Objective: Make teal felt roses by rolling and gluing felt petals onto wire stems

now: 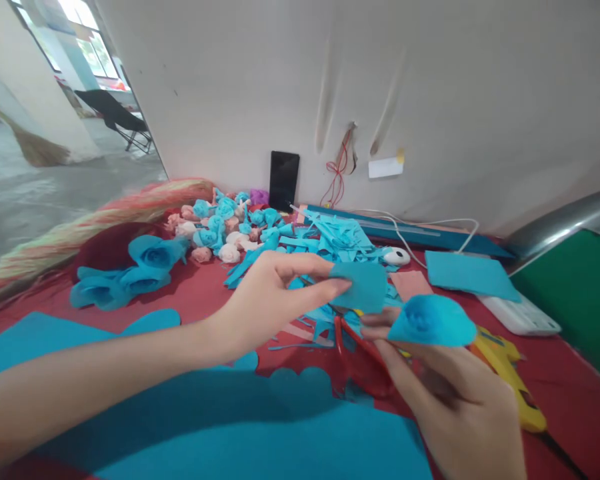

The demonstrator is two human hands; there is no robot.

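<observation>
Blue paper rose (430, 321) held by right fingers (405, 379), petal (365, 285) by left fingers (320, 293); scraps (344, 235) litter red tabletop (195, 290) against pale wall (230, 100).

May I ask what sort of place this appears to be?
Probably a craft workspace, judging by the held blue flower, the heap of blue scraps and the yellow glue gun on the red surface.

no lettering, number or sign is readable, neither on the white slip (385, 167) beyond the right grip (463, 393) nor on the yellow glue gun (511, 383) beside that grip.
</observation>
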